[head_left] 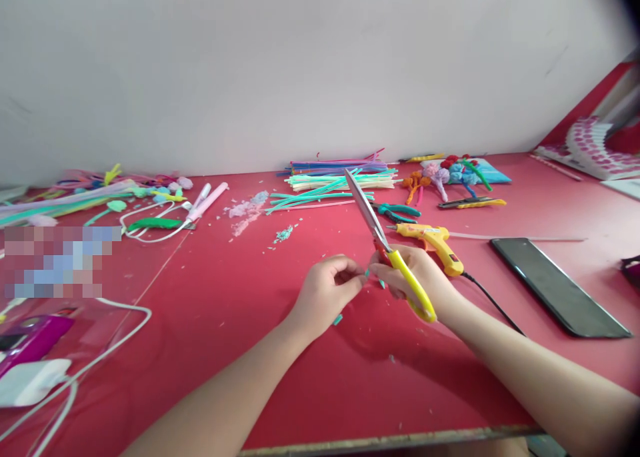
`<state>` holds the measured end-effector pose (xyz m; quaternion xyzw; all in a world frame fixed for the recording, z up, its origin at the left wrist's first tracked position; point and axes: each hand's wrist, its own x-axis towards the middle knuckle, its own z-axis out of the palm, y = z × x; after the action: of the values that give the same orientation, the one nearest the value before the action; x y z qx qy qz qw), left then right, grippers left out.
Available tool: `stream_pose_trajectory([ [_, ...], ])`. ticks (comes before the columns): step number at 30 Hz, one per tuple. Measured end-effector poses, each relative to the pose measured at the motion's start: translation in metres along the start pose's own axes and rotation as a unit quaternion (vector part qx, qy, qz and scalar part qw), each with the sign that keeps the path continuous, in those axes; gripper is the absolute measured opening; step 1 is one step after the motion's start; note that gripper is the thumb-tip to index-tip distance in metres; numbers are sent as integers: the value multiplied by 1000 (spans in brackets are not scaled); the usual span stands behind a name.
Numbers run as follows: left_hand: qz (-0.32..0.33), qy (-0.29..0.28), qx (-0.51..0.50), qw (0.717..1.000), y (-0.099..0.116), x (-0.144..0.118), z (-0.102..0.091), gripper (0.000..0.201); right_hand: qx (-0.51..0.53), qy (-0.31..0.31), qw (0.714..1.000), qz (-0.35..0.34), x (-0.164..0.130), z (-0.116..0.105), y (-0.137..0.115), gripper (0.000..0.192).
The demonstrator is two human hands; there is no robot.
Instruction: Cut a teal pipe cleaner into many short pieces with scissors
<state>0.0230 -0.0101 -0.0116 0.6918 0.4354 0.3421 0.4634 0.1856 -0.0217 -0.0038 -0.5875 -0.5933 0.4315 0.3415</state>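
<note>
The left hand (327,290) pinches a small teal piece (369,274) between thumb and fingertips, just left of the scissors (385,247). The right hand (417,277) is wrapped around the scissors' yellow handles, blades closed and pointing up-left; the yellow glue gun (435,240) lies just right of the scissors

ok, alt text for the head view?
Over a red table, the right hand holds yellow-handled scissors, blades pointing up and away, while the left hand pinches a small teal piece beside them. Behind lie a yellow glue gun, pipe cleaners and a phone.
</note>
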Motion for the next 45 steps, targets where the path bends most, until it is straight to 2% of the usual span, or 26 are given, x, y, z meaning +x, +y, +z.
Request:
stream_pose_trajectory([
  [8,76,44,145,986,4,-3,1,6,1,-10,1000,-1,-2,0,-4,8],
  [11,88,43,156,983,6,-5,2,6,0,-14,1000,-2,-1,2,-1,7],
  [14,60,23,93,994,8,-5,1,5,15,-21,1000,-12,1,2,3,6],
  [16,13,-2,12,1000,8,-4,0,8,24,-26,999,-19,1,2,6,6],
  [19,-61,-32,-83,994,7,-2,-2,14,21,-33,999,-27,1,1,6,6],
  [26,-98,-56,-132,985,2,-1,0,15,9,-44,998,-45,-3,-1,-3,13],
  [30,-94,-6,-143,985,2,1,-3,15,-33,-3,998,-45,-2,-7,-5,26],
  [34,-59,58,-156,984,2,6,-10,16,-129,22,988,-75,0,-10,2,34],
  [40,-3,137,-202,970,0,9,-19,13,-315,48,942,-101,1,-3,10,34],
  [45,39,165,-259,951,1,11,-24,10,-377,39,920,-103,1,2,12,35],
])
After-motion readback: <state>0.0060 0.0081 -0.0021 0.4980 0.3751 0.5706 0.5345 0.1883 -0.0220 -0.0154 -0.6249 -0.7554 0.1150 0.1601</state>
